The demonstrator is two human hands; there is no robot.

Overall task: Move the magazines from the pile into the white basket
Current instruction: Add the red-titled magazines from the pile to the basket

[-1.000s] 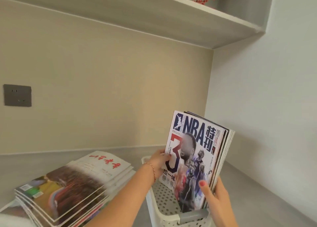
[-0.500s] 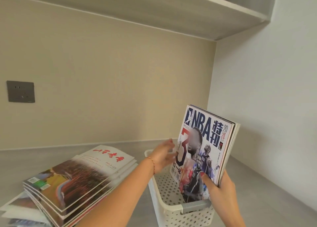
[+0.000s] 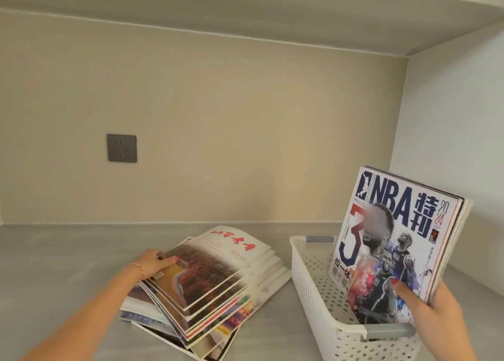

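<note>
A pile of magazines (image 3: 218, 276) lies fanned out on the grey counter, left of the white perforated basket (image 3: 308, 284). Several magazines fronted by an NBA cover (image 3: 395, 240) stand upright inside the basket, leaning right. My right hand (image 3: 433, 314) grips their lower right corner, thumb on the cover. My left hand (image 3: 154, 262) rests on the left edge of the pile's top magazine, fingers touching its corner; whether it has a grip is unclear.
A grey wall socket (image 3: 122, 148) sits on the beige back wall. A shelf (image 3: 327, 14) runs overhead. The white side wall (image 3: 450, 131) stands close behind the basket on the right. The grey counter (image 3: 68, 257) extends left.
My left hand left the standing magazines and moved left to the pile. The view has swung left and down; my right hand keeps holding the upright magazines.
</note>
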